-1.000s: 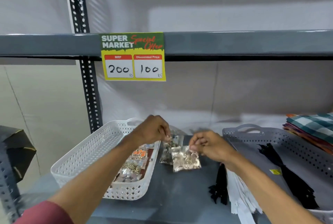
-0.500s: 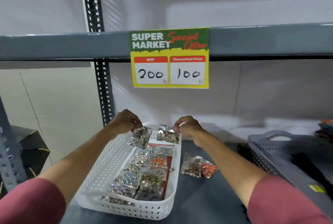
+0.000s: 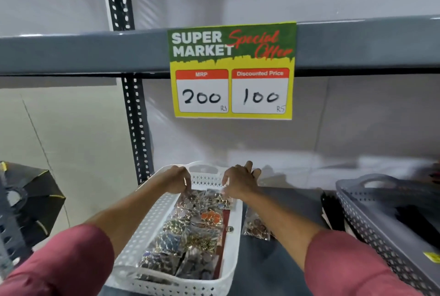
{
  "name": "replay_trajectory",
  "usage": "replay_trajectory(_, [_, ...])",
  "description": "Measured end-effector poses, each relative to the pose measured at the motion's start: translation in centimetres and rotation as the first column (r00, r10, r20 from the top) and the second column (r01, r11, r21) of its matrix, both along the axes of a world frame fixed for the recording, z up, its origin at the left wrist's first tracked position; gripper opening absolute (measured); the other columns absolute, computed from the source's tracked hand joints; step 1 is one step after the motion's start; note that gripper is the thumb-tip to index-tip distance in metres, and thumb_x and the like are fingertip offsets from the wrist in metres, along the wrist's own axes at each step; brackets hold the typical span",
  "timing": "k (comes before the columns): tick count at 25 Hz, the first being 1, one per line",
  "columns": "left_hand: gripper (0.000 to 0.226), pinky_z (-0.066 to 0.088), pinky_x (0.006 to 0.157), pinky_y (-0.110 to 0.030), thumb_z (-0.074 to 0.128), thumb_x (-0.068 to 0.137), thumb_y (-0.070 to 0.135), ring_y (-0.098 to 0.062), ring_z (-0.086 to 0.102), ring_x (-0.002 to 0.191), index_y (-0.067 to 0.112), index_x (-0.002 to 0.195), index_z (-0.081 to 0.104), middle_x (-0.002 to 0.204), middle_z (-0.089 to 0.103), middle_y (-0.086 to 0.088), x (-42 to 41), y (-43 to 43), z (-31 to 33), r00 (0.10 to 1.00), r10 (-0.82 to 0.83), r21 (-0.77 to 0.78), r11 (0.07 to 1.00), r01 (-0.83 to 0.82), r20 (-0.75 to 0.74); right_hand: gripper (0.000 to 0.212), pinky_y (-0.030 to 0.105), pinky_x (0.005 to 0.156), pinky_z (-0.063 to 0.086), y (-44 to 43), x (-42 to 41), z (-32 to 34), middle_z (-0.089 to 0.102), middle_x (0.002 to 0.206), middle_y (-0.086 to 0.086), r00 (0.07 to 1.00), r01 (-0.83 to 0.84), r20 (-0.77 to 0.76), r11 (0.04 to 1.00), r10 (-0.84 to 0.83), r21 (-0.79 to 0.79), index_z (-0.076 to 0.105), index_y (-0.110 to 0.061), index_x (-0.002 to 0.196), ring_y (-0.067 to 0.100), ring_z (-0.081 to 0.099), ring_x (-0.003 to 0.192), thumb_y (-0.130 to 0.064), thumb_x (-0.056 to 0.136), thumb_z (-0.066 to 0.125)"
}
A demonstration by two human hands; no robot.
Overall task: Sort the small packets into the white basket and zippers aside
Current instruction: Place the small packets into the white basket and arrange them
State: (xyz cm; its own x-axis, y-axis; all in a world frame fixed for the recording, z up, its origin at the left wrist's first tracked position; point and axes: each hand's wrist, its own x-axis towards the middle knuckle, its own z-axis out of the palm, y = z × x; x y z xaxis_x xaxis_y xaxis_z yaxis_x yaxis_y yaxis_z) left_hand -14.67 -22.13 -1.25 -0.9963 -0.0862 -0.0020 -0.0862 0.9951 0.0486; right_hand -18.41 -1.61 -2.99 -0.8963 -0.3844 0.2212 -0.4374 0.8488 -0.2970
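Both hands have come down since half a second ago, from holding packets above the basket to its far end, low over the pile.

Left hand (image 3: pixel 177 180): yours, forearm reaching over the basket's left wall, palm down, fingers bunched and pointing down onto the top packets; whether they pinch one, you cannot tell.
Right hand (image 3: pixel 239 182): palm down at the far right corner, thumb and forefinger dipping to the packets, other fingers spread and lifted past the rim.

White basket (image 3: pixel 142 229): on the grey shelf (image 3: pixel 281 269), perforated walls, handle slot at the far end. Holds packets (image 3: pixel 190 231), clear, filled with small metal bits, one with orange pieces, heaped along its length.
Loose packet (image 3: pixel 256 225): on the shelf just beside the basket's right wall.
Grey basket (image 3: pixel 362 219): at right, well apart; dark contents, blurred.
Zippers (image 3: pixel 332 212): black, on the shelf against the grey basket's left wall.
Price sign (image 3: pixel 232 70): on the upper shelf edge, 200 and 100.
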Motion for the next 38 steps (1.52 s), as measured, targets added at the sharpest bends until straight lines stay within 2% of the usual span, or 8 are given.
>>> replay_trajectory(4, [0.023,0.052,0.088,-0.03,0.072,0.085,0.024,-0.02,0.064,0.097,0.012,0.104,0.071,0.106,0.07,-0.006,0.2,4.0,1.7,0.933,-0.217,0.061,0.968,0.244,-0.287,0.012,0.043,0.098,0.041,3.6,0.2,2.8,0.066,0.111,0.001,0.998,-0.029,-0.058,0.962,0.014,-0.271,0.074,-0.024,0.091,0.025,0.051,0.115,-0.018,0.082,0.067])
replay_trajectory(9, [0.012,0.057,0.073,-0.023,0.073,0.081,0.006,-0.019,0.072,0.078,0.011,0.09,0.079,0.088,0.078,-0.008,0.7,14.4,3.9,0.773,-0.53,0.188,0.768,0.612,-0.349,0.009,0.019,0.062,0.047,10.5,0.5,4.3,0.074,0.09,0.004,0.993,0.026,0.121,0.99,-0.009,-0.142,0.075,-0.017,0.085,0.014,0.066,0.075,-0.024,0.08,0.073])
replay_trajectory(12, [0.02,0.057,0.088,-0.035,0.067,0.083,0.014,-0.021,0.07,0.095,0.021,0.099,0.078,0.105,0.076,-0.003,0.2,18.0,2.3,0.85,-0.519,-0.023,0.854,0.519,-0.086,0.037,0.024,0.067,0.05,13.4,1.4,3.1,0.075,0.098,0.005,0.959,0.006,0.279,0.992,-0.041,0.124,0.073,-0.007,0.103,0.019,0.068,0.08,-0.036,0.08,0.076])
replay_trajectory(16, [0.025,0.047,0.097,-0.038,0.063,0.086,0.008,-0.028,0.057,0.11,0.018,0.105,0.074,0.117,0.068,-0.007,-0.3,20.1,0.1,0.925,-0.366,-0.225,0.897,0.381,0.105,0.045,0.027,0.083,0.052,15.3,2.8,0.9,0.075,0.108,0.006,0.92,0.004,0.388,0.994,-0.046,0.108,0.073,-0.007,0.109,0.018,0.069,0.094,-0.034,0.074,0.082])
replay_trajectory(21, [0.018,0.041,0.1,-0.035,0.067,0.082,0.004,-0.019,0.066,0.101,0.011,0.095,0.077,0.102,0.076,-0.004,0.0,20.0,0.8,0.921,-0.39,-0.076,0.918,0.39,0.012,0.031,0.027,0.081,0.057,15.7,3.6,-0.2,0.074,0.106,0.006,0.888,0.113,0.455,0.991,-0.067,-0.076,0.073,-0.006,0.104,0.013,0.066,0.086,-0.019,0.077,0.081])
replay_trajectory(28, [0.014,0.047,0.061,-0.005,0.083,0.073,0.007,0.012,0.06,0.054,0.001,0.085,0.079,0.079,0.077,-0.01,1.3,13.8,6.1,0.859,-0.181,0.376,0.842,0.387,-0.478,0.018,0.018,0.052,0.047,15.3,3.3,4.3,0.069,0.089,0.004,0.954,0.238,0.28,0.836,-0.106,-0.494,0.067,-0.015,0.089,0.011,0.061,0.069,-0.01,0.075,0.078])
replay_trajectory(32, [0.031,0.043,0.06,-0.018,0.063,0.066,-0.012,-0.002,0.053,0.05,0.015,0.055,0.071,0.053,0.063,-0.003,3.7,7.0,8.2,0.952,0.029,0.534,0.833,0.145,-0.304,0.018,0.019,0.057,0.045,10.7,2.5,6.9,0.071,0.108,0.01,0.975,0.094,0.22,0.822,0.038,-0.562,0.066,-0.022,0.093,0.016,0.066,0.082,-0.012,0.081,0.074])
replay_trajectory(38, [0.022,0.035,0.046,-0.007,0.054,0.081,-0.01,-0.005,0.044,0.053,-0.001,0.071,0.072,0.054,0.052,0.003,5.4,3.3,4.6,0.999,-0.02,0.186,0.983,0.014,0.027,0.018,0.035,0.097,0.042,2.4,4.5,4.8,0.056,0.134,-0.001,0.95,-0.104,0.274,0.977,0.154,-0.187,0.067,-0.023,0.105,0.023,0.054,0.119,-0.024,0.088,0.069])
